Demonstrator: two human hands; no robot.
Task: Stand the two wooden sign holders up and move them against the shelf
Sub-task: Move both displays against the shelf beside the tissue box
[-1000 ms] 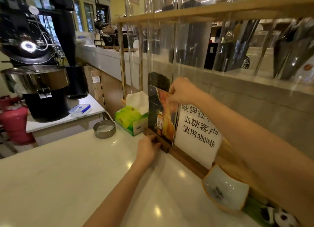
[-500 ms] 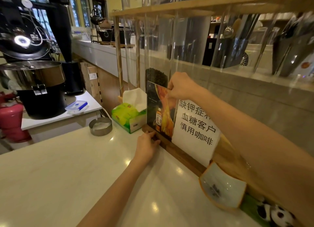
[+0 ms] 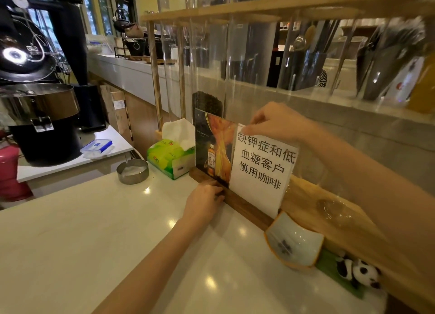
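While both sign holders stand upright in a row against the shelf (image 3: 329,217), the person has a hand on each. The left hand (image 3: 203,202) sits low on the white counter (image 3: 82,243), fingers curled and pressed against the wooden base (image 3: 202,178) of the dark poster sign (image 3: 213,146), right at the spot where that base meets the next one. Can't really tell if it's a proper grip or just a push, the fingertips are tucked against the wood.

The right hand (image 3: 274,123) is up top, pinching the upper left corner of the white paper sign (image 3: 262,166) with black Chinese text, thumb and fingers closed on the edge. That sign's wooden base (image 3: 249,207) runs off to the right of the left fingers, along the shelf's bottom board.

Just left of the poster sign there's a green tissue box (image 3: 168,158), and further left of that a round metal tin (image 3: 133,171). Right of the white sign, below the right forearm, a small white dish with an orange rim (image 3: 294,243) leans by the shelf, with a little panda toy (image 3: 360,272) beyond it.
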